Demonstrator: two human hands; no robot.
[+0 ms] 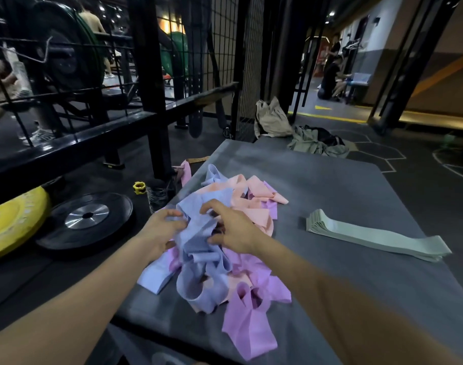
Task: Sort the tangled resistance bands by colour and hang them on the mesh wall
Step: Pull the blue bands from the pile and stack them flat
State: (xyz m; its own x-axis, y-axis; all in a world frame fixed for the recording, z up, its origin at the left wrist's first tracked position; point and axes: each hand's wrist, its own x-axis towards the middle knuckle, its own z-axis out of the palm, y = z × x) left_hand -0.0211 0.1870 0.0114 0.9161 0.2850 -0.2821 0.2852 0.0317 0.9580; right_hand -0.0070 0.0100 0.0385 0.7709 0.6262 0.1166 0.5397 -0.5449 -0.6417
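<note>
While the tangled pile of blue, peach and purple bands (pixel 220 246) lies at the centre of the grey worktop (pixel 357 185), the left hand (pixel 160 233) and right hand (pixel 231 227) both curl their fingers round a blue band (pixel 196 227) at its top. Right of the pile lies a flat stack of green bands (pixel 370 235); the mesh wall (pixel 222 40) stands along the upper frame, and weight plates (pixel 54 222) lie at the left.

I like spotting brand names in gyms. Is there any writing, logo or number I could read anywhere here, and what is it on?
None can be read.
Yellow weight plate: pale marks along its rim, too blurred to read.
Black weight plate: no lettering that shows.
Resistance bands and green stack: no print visible.
Yellow floor marking: an arrow-like shape, no words.
</note>
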